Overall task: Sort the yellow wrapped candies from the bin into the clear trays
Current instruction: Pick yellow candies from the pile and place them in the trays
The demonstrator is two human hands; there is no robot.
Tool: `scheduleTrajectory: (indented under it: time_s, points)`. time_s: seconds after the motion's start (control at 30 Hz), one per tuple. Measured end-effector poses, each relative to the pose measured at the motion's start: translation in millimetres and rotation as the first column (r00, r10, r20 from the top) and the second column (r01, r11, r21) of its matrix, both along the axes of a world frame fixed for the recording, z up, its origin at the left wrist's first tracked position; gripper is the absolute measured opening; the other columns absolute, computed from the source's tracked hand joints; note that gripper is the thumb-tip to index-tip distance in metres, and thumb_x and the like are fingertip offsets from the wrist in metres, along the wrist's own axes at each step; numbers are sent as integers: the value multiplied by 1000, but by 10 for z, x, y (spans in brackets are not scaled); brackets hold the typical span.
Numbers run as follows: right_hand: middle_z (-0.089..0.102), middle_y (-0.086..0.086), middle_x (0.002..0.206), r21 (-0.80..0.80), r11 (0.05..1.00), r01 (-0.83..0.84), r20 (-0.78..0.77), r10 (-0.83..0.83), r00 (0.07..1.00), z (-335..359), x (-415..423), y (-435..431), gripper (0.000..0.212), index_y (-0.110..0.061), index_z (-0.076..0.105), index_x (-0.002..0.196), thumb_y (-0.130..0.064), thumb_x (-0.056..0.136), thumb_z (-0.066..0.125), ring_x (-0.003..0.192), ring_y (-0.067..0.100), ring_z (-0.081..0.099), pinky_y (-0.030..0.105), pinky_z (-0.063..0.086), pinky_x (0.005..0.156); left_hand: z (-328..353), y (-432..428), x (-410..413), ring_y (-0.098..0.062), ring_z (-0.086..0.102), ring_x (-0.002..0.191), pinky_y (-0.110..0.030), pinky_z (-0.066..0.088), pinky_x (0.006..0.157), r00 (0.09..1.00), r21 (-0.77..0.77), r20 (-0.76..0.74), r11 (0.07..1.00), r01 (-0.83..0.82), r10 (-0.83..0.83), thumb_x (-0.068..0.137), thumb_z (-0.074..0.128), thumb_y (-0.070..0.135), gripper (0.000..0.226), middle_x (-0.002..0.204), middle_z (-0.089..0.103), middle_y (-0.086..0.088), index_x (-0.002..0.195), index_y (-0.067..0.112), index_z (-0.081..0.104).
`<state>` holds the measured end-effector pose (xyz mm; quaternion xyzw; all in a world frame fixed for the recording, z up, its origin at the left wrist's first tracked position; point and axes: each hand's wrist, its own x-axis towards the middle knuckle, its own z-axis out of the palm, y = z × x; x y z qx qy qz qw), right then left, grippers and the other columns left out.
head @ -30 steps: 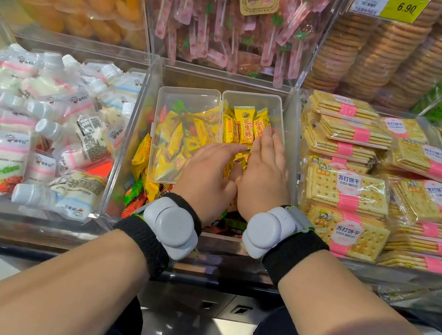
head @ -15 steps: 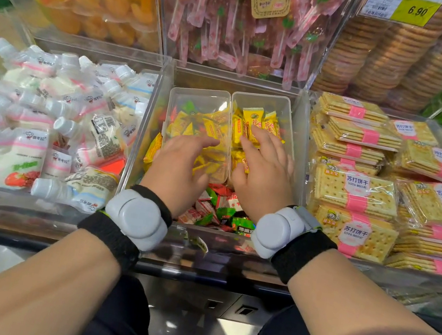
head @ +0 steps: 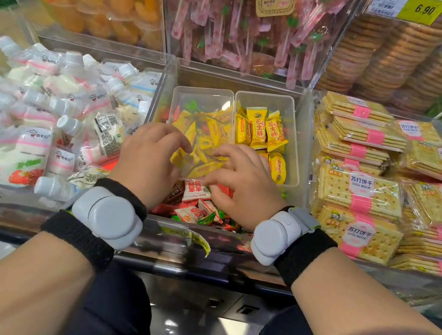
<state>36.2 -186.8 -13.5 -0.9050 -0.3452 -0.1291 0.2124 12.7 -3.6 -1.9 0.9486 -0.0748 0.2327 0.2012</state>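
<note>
Head view: left hand (head: 146,163) and right hand (head: 243,183), fingers curled and apparently empty, hover over the left tray (head: 202,96); yellow candies (head: 202,146) lie between them, toward 12 o'clock.

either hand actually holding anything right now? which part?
Cannot tell for sure. Left hand and right hand both curl at the near rim of the left clear tray, fingertips among its yellow candies; no candy is clearly pinched.
</note>
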Motion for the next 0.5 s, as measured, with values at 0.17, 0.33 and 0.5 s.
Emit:
scheduleTrajectory:
  time_s: [0.17, 0.33, 0.5]
  points:
    - [54, -2, 126, -54, 998, -24, -38, 22, 999, -20, 7, 2, 17, -30, 74, 87, -21, 80, 61, 124, 24, 40, 41, 24, 100, -27, 9, -45, -35, 48, 102, -45, 37, 84, 994, 85, -33, 991, -103, 106, 66, 64, 6, 17, 101, 57, -10, 82, 11, 61]
    - [52, -2, 129, -81, 997, -13, -38, 9, 999, -21, 12, 8, 24, -31, 73, 95, -19, 80, 59, 125, 25, 38, 40, 22, 102, -87, 11, -110, -36, 44, 106, -45, 37, 82, 976, 232, -69, 955, -186, 207, 66, 62, 29, 23, 104, 51, -15, 74, 8, 57]
    - [52, -3, 129, -95, 995, 20, -23, -23, 999, -9, 16, 10, 28, -32, 71, 99, -17, 80, 56, 126, 24, 38, 39, 22, 101, -160, -20, -158, -31, 29, 125, -48, 26, 96, 945, 348, -123, 905, -245, 303, 68, 61, 52, 42, 121, 46, -9, 78, 11, 64]
